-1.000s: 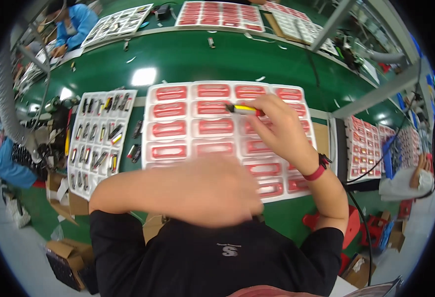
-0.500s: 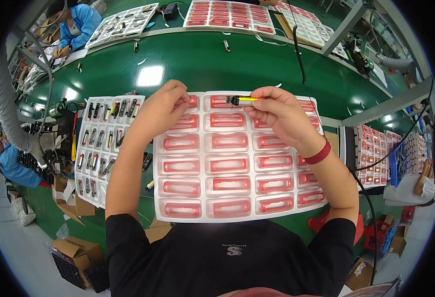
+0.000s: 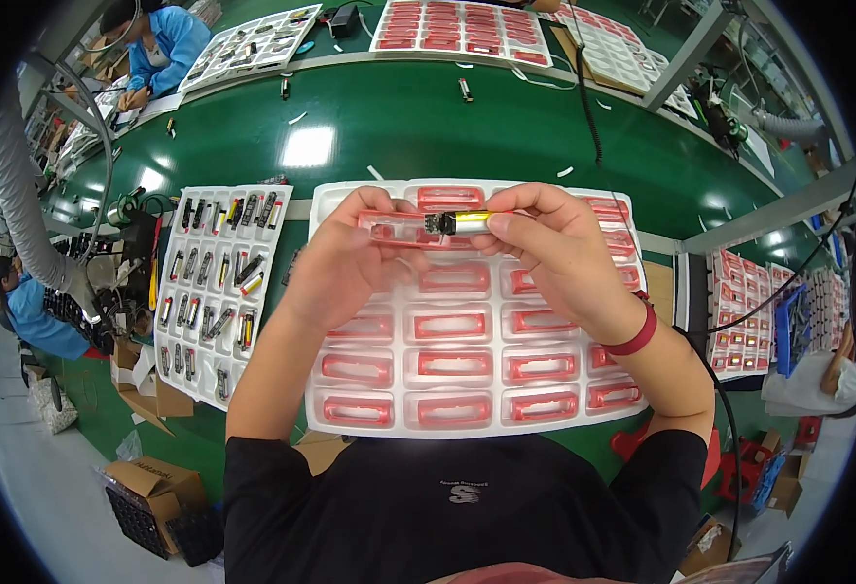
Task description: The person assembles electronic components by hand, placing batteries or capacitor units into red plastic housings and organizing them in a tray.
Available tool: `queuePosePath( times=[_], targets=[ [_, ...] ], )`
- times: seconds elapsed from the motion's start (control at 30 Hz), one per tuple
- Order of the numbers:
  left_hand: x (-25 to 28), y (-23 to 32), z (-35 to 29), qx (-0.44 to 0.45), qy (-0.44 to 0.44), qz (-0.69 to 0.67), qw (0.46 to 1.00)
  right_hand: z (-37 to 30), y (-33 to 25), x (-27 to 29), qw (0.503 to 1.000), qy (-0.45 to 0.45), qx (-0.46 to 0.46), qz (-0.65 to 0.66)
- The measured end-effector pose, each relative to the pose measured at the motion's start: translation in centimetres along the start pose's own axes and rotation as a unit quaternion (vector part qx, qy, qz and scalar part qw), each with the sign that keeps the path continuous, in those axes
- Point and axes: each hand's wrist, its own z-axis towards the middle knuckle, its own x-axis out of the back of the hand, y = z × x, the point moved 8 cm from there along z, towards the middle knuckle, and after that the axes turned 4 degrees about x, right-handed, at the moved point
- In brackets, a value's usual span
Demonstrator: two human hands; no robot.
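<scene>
My left hand (image 3: pixel 335 265) pinches a red frame (image 3: pixel 383 221), my right hand (image 3: pixel 562 236) a yellow cylinder (image 3: pixel 471 223), above the tray (image 3: pixel 400 365).

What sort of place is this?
Likely a small-electronics assembly workshop: a white moulded tray of red plastic frames, another tray of slim electronic components, and a co-worker in blue beyond the green workbench.

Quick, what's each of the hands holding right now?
Left hand: closed, holding a red plastic casing.
Right hand: closed, holding a yellow-and-silver part with a black end.
</scene>
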Motion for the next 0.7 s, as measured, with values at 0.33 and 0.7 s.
queuePosePath(
  times=[0.33,0.7],
  targets=[
    [-4.1,2.3,-1.5,-0.266,0.022,0.556,0.787,-1.1,0.5,-1.9,0.999,-0.035,-0.006,0.005],
    [-1.7,0.0,-1.6,-0.085,-0.009,0.318,0.944,-1.3,-0.3,-2.9,0.995,-0.062,0.042,-0.064]
  ],
)
